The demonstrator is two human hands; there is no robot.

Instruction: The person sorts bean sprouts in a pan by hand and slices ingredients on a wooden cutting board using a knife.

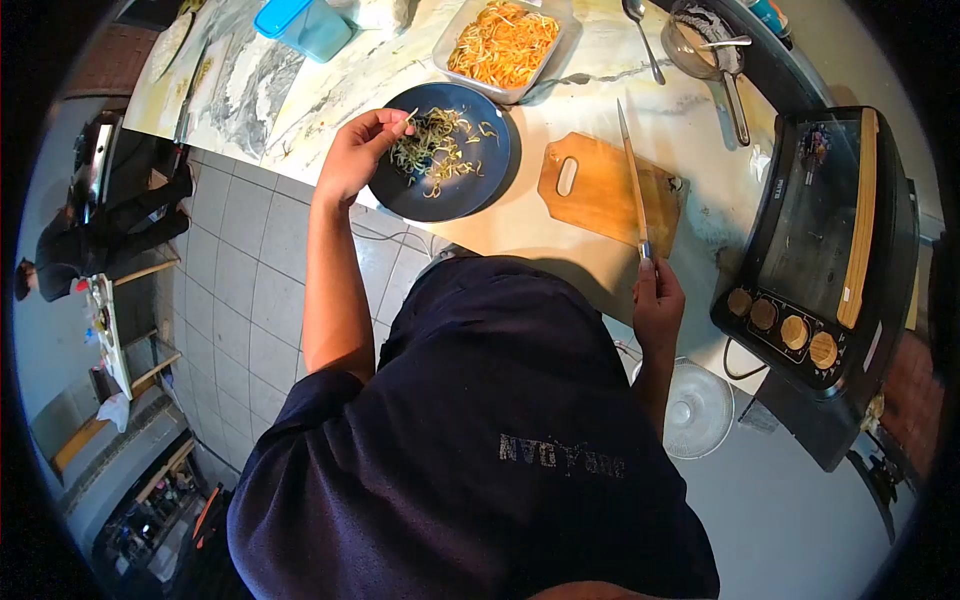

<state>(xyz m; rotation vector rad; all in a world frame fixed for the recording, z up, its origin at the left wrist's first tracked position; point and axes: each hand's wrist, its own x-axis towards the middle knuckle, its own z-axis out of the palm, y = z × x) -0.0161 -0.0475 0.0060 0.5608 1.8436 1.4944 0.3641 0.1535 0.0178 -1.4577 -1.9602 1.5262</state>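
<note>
My left hand (360, 150) is closed in a pinch over the left rim of a dark blue plate (435, 207). A thin pale strip (411, 115) pokes out from its fingertips; its kind is hard to make out. Greenish, curly shreds (447, 150) lie loosely in the plate. In my right hand (657, 300) is the handle of a long knife (634, 180). Its blade points away from me, over a wooden cutting board (590, 205) with an oval handle hole.
Behind the plate stands a clear container (445, 62) of orange and white shreds (503, 45). A blue-lidded tub (310, 30) is at the back left. Rightward are a spoon (646, 45), a saucepan (690, 50) and a toaster oven (810, 240). Another person (75, 240) is far left.
</note>
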